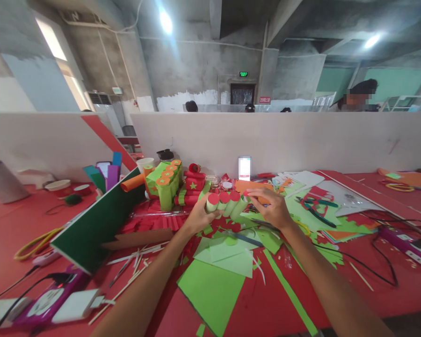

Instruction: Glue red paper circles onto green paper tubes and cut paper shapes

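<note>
A row of several light-green paper tubes (227, 208), joined side by side, is raised above the table, with red round paper caps on their ends. My left hand (199, 216) is closed around the row's left end. At the right end, my right hand (272, 207) has thumb and fingers pinched at a red paper disc (246, 193), against the end of the last tube. Its fingertips partly hide the disc. Under the hands lie light-green paper sheets (228, 256) and a bright green sheet (212, 295).
Green-and-orange paper tube bundles (168, 180) stand behind left, near a dark green board (98, 224). Pliers (319, 210) lie among paper scraps at right. Power strips (47, 299) with cords sit at both sides. A phone (244, 168) leans against the white partition (284, 140).
</note>
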